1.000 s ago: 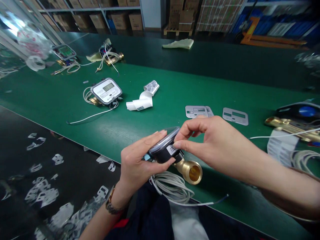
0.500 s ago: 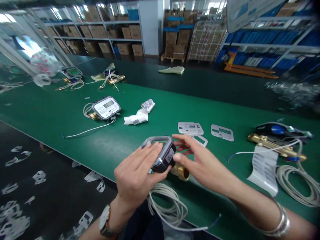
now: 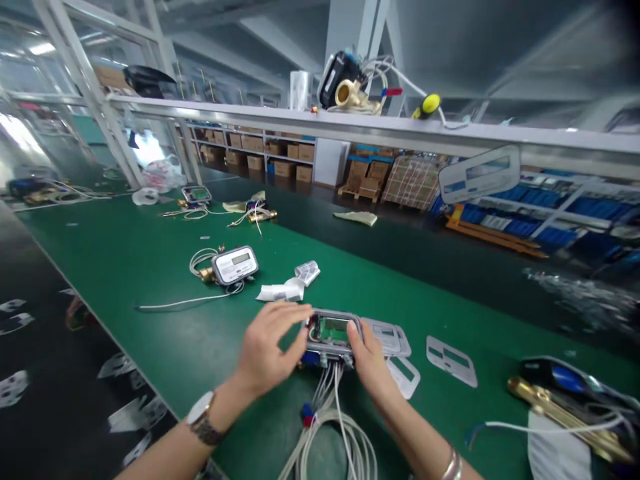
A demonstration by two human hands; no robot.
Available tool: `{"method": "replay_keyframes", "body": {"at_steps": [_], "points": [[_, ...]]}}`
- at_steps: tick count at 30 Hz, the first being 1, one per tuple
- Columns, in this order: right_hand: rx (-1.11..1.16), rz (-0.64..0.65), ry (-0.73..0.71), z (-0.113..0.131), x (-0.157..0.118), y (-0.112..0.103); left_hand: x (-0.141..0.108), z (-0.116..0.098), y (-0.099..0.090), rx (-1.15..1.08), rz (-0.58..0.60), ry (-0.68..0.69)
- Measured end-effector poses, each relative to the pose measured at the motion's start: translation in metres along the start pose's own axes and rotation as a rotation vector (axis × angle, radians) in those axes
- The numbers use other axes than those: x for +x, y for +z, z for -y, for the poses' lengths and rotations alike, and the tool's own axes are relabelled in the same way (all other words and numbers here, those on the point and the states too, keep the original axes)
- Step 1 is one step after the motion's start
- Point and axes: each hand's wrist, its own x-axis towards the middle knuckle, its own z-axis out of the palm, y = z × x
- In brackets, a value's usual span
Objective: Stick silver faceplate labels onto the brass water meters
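Observation:
A meter (image 3: 334, 331) with a clear cover and a green circuit board inside is between my two hands, over the green table. My left hand (image 3: 274, 343) grips its left side, fingertips at the top left corner. Around the right side, my right hand (image 3: 367, 350) has its thumb on the front edge. White cables (image 3: 340, 427) come out of the meter's lower side and coil down toward me, with a small blue and red piece among them. Printed grey faceplate labels (image 3: 393, 339) lie just right of the meter; another label (image 3: 451, 361) is farther right.
On the left sits a meter with a white faceplate (image 3: 235, 265). A curled strip of stickers (image 3: 287, 287) lies behind my hands. Brass pipe fittings (image 3: 565, 413) and a cable occupy the right. A shelf (image 3: 280, 119) holding another meter (image 3: 345, 83) spans above the table (image 3: 165, 347).
The view has tilted up, bringing the shelf into sight. The meter has turned so its board faces me and its cables point down. My right hand has closed onto its right side.

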Motion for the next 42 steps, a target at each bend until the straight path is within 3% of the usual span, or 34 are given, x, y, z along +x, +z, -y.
{"method": "replay_keyframes", "body": {"at_steps": [5, 8, 12, 18, 21, 23, 26, 30, 33, 36, 39, 42], "points": [[-0.172, -0.112, -0.025, 0.001, 0.045, 0.021, 0.012, 0.136, -0.021, 0.234, -0.277, -0.331], [-0.232, -0.156, -0.085, 0.006, 0.063, 0.027, 0.017, 0.196, -0.031, 0.238, -0.222, -0.423], [-0.261, -0.149, -0.201, 0.009, 0.065, 0.023, 0.027, 0.238, -0.039, 0.143, -0.053, -0.422], [-0.282, -0.090, -0.303, 0.008, 0.045, 0.006, 0.032, 0.257, -0.045, 0.081, 0.072, -0.548], [-0.402, -0.062, -0.414, 0.008, 0.032, -0.007, 0.020, 0.247, -0.056, 0.087, 0.026, -0.659], [-0.492, -0.055, -0.497, 0.013, 0.024, -0.014, 0.006, 0.226, -0.067, 0.085, -0.021, -0.721], [-0.555, -0.046, -0.672, 0.033, 0.012, -0.012, -0.024, 0.176, -0.087, 0.066, -0.067, -0.767], [-0.459, 0.067, -0.814, 0.073, -0.011, 0.024, -0.070, 0.094, -0.104, 0.061, -0.084, -0.758], [-0.342, 0.303, -0.805, 0.091, -0.033, 0.057, -0.102, 0.039, -0.101, 0.113, -0.118, -0.710], [-0.282, 0.454, -0.776, 0.090, -0.052, 0.075, -0.126, -0.002, -0.090, 0.155, -0.143, -0.636], [-0.285, 0.430, -0.795, 0.077, -0.063, 0.079, -0.140, -0.023, -0.081, 0.198, -0.138, -0.587], [-0.296, 0.339, -0.830, 0.067, -0.069, 0.076, -0.146, -0.028, -0.075, 0.224, -0.141, -0.562]]}}
